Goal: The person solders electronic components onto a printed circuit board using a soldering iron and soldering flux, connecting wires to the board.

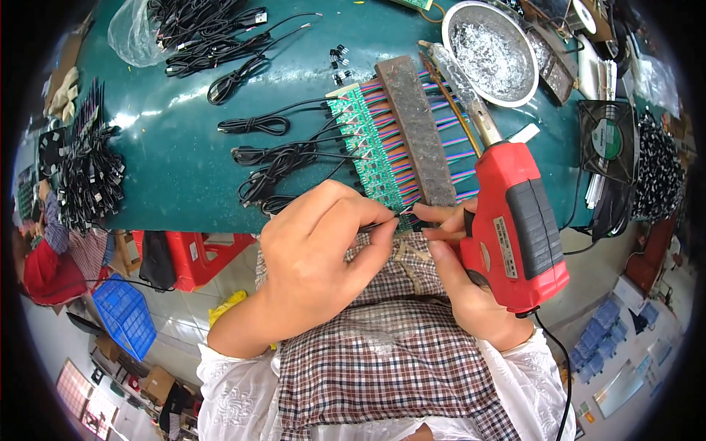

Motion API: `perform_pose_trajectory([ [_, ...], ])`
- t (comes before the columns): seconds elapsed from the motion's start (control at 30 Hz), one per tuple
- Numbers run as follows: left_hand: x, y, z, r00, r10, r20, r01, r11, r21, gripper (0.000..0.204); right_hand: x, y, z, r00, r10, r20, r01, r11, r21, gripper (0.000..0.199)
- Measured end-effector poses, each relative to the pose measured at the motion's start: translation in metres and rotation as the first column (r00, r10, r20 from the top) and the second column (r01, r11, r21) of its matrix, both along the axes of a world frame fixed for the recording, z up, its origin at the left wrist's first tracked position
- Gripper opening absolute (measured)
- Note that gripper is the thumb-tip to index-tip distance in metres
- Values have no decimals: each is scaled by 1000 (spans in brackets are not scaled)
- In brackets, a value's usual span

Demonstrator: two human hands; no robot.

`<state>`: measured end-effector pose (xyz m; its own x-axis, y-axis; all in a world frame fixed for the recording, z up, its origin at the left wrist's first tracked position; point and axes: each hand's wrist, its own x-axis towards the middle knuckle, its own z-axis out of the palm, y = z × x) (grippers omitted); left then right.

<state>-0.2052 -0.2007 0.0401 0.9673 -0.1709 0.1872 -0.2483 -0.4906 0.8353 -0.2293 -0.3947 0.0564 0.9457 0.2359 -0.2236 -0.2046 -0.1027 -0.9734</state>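
Observation:
My left hand is closed in a pinch on the end of a black cable, just off the near end of a green circuit board strip. My right hand is wrapped around a red and black soldering gun, its tip aimed away from me. The thumb and forefinger of that hand also reach to the wire end by my left fingertips; whether they grip it is unclear. Several black cables run from the strip's left side. A dark, heavy bar lies across the coloured wires on its right.
A round metal bowl of silvery scraps stands at the far right. Cable bundles lie at the far left, others at the left edge. A black fan stands on the right. The gun's cord hangs beside my right arm.

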Motion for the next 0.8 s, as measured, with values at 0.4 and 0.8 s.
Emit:
perform_pose_trajectory([
  [0.4,-8,2,-2,994,-92,53,95,994,-58,23,5,3,3,994,-98,-45,98,995,0,37],
  [0.8,16,13,-14,996,83,41,-87,987,134,16,-8,-12,6,960,-279,6,279,960,-13,45],
])
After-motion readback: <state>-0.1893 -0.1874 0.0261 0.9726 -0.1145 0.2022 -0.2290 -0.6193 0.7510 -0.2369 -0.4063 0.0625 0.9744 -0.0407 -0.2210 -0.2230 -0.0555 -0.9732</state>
